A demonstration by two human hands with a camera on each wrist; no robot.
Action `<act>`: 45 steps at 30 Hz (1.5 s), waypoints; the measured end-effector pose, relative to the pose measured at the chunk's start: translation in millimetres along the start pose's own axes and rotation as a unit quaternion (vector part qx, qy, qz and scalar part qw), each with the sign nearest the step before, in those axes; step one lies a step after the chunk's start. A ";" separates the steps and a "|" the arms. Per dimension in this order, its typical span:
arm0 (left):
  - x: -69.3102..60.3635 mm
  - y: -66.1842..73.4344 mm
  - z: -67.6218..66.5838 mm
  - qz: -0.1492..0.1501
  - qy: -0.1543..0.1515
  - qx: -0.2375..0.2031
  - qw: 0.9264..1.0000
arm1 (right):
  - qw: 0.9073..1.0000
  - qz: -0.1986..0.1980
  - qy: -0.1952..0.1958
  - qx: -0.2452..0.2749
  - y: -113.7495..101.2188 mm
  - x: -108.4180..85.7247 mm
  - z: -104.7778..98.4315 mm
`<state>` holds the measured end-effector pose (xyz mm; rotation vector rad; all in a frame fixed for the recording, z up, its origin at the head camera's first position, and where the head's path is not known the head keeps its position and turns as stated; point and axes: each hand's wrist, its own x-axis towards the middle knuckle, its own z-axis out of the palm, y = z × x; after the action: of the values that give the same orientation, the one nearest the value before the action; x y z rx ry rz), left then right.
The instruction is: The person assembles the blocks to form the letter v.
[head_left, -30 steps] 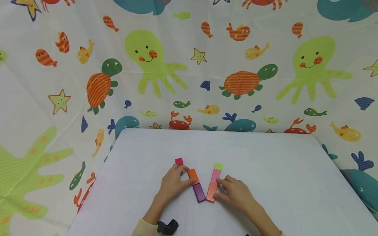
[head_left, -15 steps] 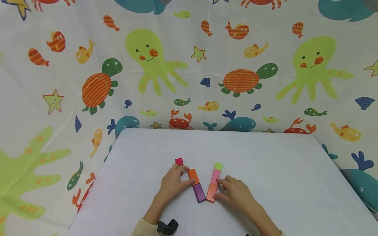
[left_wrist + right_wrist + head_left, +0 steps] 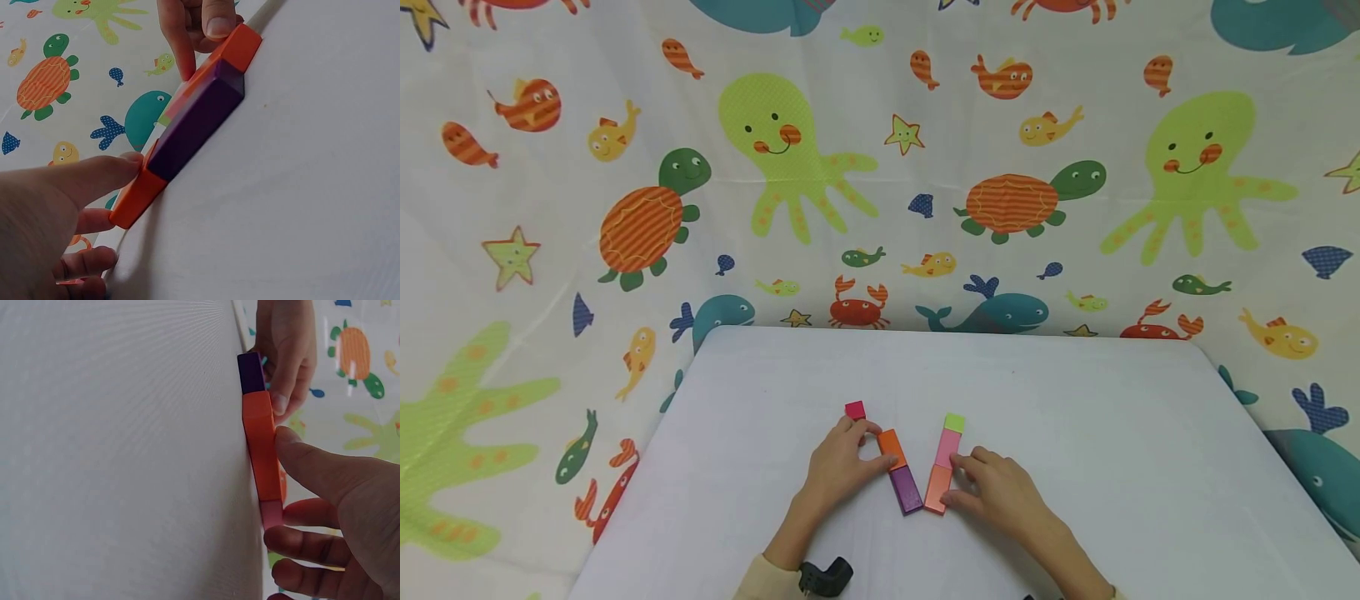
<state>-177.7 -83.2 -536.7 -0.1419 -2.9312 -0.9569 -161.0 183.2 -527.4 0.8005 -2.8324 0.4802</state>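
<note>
Two short rows of blocks lie on the white table, close together at their near ends. Left row: an orange block (image 3: 889,446) with a purple block (image 3: 906,490) at its near end. Right row: a salmon-orange block (image 3: 937,489), a pink block (image 3: 948,448) and a lime-green block (image 3: 954,423) farthest away. My left hand (image 3: 842,462) touches the orange block with thumb and index finger along its outer side. Thumb and fingers of my right hand (image 3: 996,492) touch the outer side of the salmon and pink blocks. Beyond the left fingers sits a red block (image 3: 855,409), partly hidden.
The white table (image 3: 1112,433) extends around the blocks. Behind and beside it hangs a cloth (image 3: 850,200) printed with sea animals. A black device (image 3: 826,577) sits at the left wrist by the beige sleeve (image 3: 767,581).
Both hands and all the blocks keep their places. Only the cloth at the left has shifted, its printed animals sliding left.
</note>
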 end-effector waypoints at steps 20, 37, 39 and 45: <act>1.2 -0.1 1.0 0.000 -0.002 0.004 1.000 | 1.000 0.009 -0.012 -0.001 -0.9 0.2 -1.3; 3.4 -8.9 -5.7 -0.001 0.029 -0.056 0.998 | 1.000 0.013 -0.019 -0.001 -0.9 0.5 -1.5; 3.6 -11.2 -7.5 0.003 0.043 -0.059 0.997 | 1.000 0.014 -0.021 0.000 -1.0 0.5 -1.3; 9.0 -19.1 -12.8 -0.002 0.070 -0.052 0.996 | 1.000 0.017 -0.023 -0.001 -0.8 1.2 -0.9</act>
<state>-188.4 -105.4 -536.8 -0.0701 -2.7569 -1.0726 -161.5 182.3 -526.1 0.7754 -2.8923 0.4708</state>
